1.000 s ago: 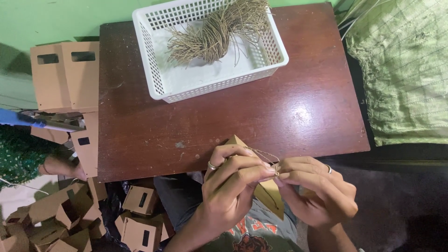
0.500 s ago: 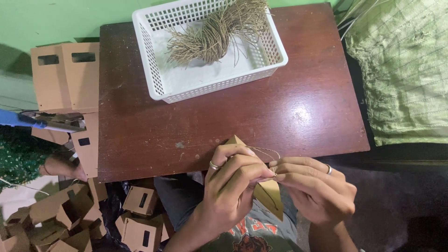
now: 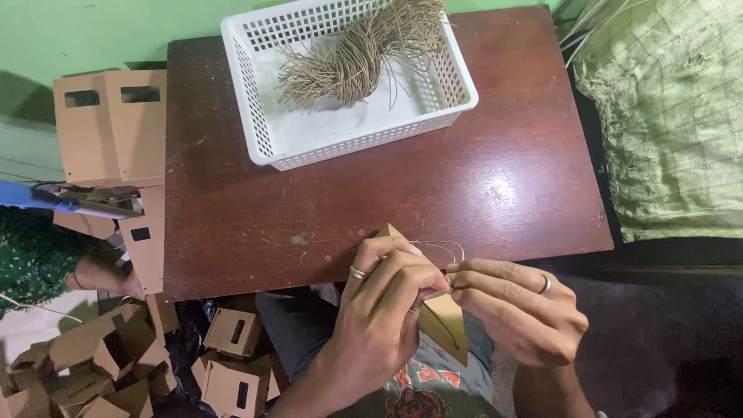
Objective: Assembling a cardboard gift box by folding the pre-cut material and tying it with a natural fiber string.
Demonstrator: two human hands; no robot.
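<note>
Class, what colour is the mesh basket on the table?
White. The basket shows best in the head view, holding a tan bundle of string.

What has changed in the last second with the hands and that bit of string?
Very little. Both hands still pinch the thin twine at the folded brown paper piece, shifting only slightly at the table edge. Nothing was picked up or let go. The white basket of twine stayed put.

Bare forearms, no sleeves. Left hand (image 3: 387,310) wears a silver ring (image 3: 357,272); right hand (image 3: 518,310) wears another ring (image 3: 546,285). Grey trousers, printed shirt (image 3: 422,391).
</note>
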